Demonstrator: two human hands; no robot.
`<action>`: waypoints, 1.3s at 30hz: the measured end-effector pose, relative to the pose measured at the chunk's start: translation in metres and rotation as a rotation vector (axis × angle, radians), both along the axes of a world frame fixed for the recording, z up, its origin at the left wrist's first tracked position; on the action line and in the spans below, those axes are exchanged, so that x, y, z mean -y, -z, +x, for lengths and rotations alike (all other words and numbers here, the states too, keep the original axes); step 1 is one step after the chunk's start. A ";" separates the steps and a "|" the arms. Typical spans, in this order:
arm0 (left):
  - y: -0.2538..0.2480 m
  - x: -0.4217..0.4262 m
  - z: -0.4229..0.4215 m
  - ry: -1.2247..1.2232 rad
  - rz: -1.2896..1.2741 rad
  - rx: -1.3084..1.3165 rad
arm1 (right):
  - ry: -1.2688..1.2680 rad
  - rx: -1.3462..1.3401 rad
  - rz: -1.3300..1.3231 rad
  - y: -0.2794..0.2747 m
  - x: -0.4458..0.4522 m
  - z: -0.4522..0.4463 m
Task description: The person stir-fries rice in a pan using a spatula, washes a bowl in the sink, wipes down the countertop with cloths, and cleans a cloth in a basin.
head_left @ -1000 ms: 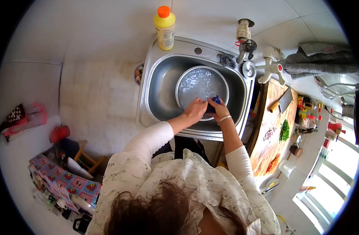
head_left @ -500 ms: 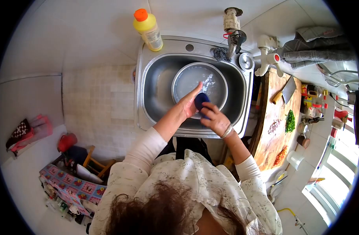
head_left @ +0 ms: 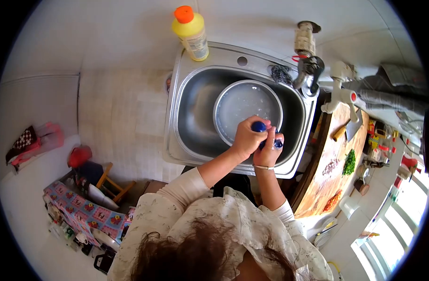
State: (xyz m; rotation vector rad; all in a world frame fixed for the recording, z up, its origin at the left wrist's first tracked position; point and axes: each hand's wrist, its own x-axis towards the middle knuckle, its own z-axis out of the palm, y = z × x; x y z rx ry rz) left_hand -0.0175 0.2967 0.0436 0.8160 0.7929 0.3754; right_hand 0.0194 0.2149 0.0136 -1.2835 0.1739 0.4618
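Observation:
My left hand [head_left: 247,137] is closed around a dark blue bunched piece that looks like a wet cloth [head_left: 258,126], whose rounded end pokes out of the fist. Pressed against it, my right hand [head_left: 269,143] grips the same cloth, with another blue end showing by its fingers. The middle of the cloth is hidden by both hands. They are over the near right rim of a round metal basin [head_left: 240,112] with clear water in it. That basin sits inside a stainless steel sink [head_left: 191,107].
A yellow bottle with an orange cap [head_left: 192,35] stands at the sink's back left corner. Along the back right are a dark scourer [head_left: 281,74] and a tap [head_left: 310,70]. To the right, a wooden board [head_left: 322,180] holds a cleaver [head_left: 353,125] and chopped greens [head_left: 349,162].
Both hands have come together and moved right and slightly nearer my body. The blue cloth, flatter and more exposed before, is now bunched in both fists. The view has shifted.

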 end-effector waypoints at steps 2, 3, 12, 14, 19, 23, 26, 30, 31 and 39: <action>-0.006 -0.007 0.003 0.048 0.191 -0.032 | -0.087 -0.170 0.062 -0.008 -0.010 0.010; -0.012 -0.006 0.004 0.036 0.247 0.013 | -0.154 -0.255 0.083 -0.002 -0.009 0.015; 0.003 -0.004 -0.006 0.183 1.143 0.175 | -0.625 -0.976 0.112 -0.003 -0.042 0.052; 0.004 -0.004 -0.009 0.295 1.309 0.251 | -0.694 -1.084 0.059 -0.009 -0.051 0.057; 0.024 -0.007 -0.016 0.626 1.807 0.487 | -1.372 -0.594 -0.299 -0.016 -0.075 0.070; 0.039 -0.008 -0.014 0.717 1.981 0.602 | -1.518 -0.394 -0.388 -0.004 -0.078 0.066; 0.079 0.012 -0.017 0.766 2.294 0.635 | -1.623 -0.182 -0.523 0.012 -0.078 0.059; 0.123 0.007 -0.037 0.618 2.520 0.756 | -1.566 -0.230 -0.550 0.026 -0.072 0.049; 0.105 -0.011 -0.040 0.866 2.196 0.779 | -1.405 -0.407 -0.404 0.028 -0.067 0.047; 0.041 -0.063 -0.108 0.630 1.441 -0.298 | -1.048 -0.579 -0.050 0.006 -0.018 0.028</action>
